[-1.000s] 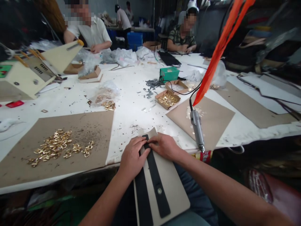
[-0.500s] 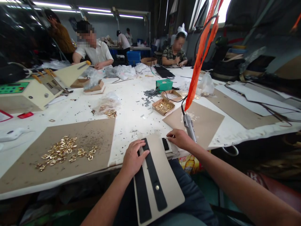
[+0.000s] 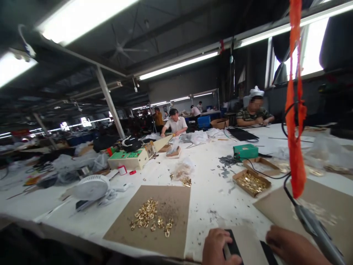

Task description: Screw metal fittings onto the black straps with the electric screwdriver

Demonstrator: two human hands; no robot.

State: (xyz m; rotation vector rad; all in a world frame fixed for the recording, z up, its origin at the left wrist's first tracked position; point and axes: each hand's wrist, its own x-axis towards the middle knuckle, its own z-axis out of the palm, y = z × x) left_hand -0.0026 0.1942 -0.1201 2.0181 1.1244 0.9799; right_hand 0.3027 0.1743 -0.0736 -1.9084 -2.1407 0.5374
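At the bottom edge lies a beige panel [image 3: 249,239] with black strips, partly cut off by the frame. My left hand [image 3: 217,244] is closed on it, fingers and thumb curled at a black strip [image 3: 234,244]. My right hand [image 3: 289,243] has its fingers bent together beside another black piece [image 3: 268,252]; what they hold, if anything, is hidden. A grey electric screwdriver [image 3: 314,224] hangs by its cord just right of my right hand, under an orange strap [image 3: 295,147].
Gold buckles [image 3: 149,213] lie on a brown board [image 3: 176,224]. Behind my right hand stands a cardboard box [image 3: 253,183] of gold fittings near a green box [image 3: 245,151]. A white fan [image 3: 91,187] and a cream machine [image 3: 132,158] are left. Co-workers sit across the white table [image 3: 205,206].
The view has tilted up and swung left, so the hands and panel sit lower and farther right. Both hands remain around the panel.
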